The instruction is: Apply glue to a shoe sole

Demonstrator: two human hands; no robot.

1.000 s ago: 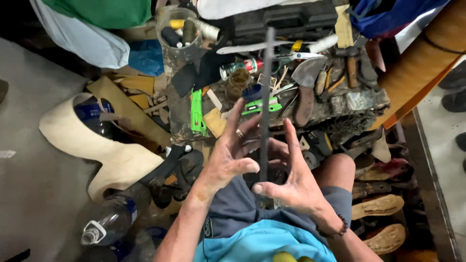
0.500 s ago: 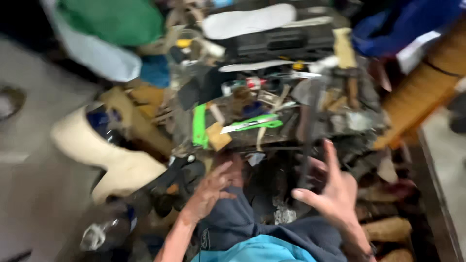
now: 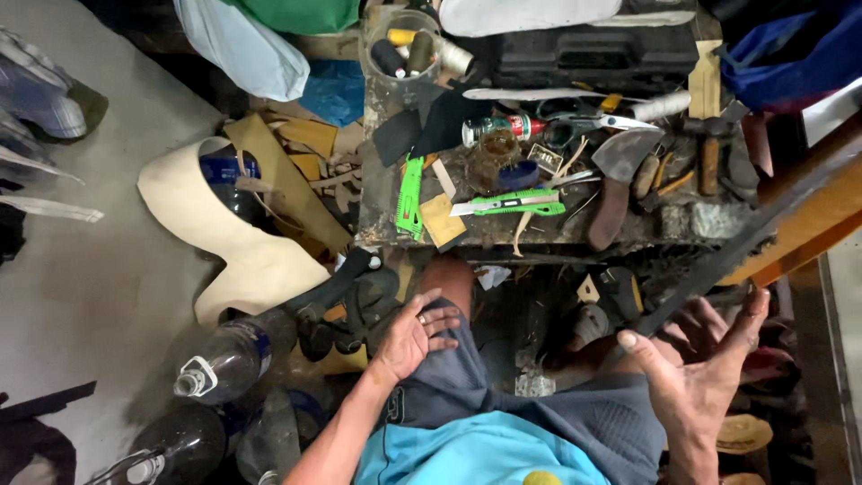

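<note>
My right hand (image 3: pixel 705 382) is at four o'clock, its fingers spread wide, the thumb and palm cradling the low end of a long dark strip (image 3: pixel 745 238) that slants up toward two o'clock. My left hand (image 3: pixel 415 334) rests flat on my knee, fingers loose, below the cluttered surface (image 3: pixel 539 229).

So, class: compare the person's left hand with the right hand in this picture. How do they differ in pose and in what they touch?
The left hand rests palm down on the thigh in grey shorts; the right hand is raised, palm up. The left hand holds nothing; the right hand carries a long dark flat strip slanting up to the right. The left hand wears a ring; none is plain on the right hand. Both are bare with spread fingers.
</note>
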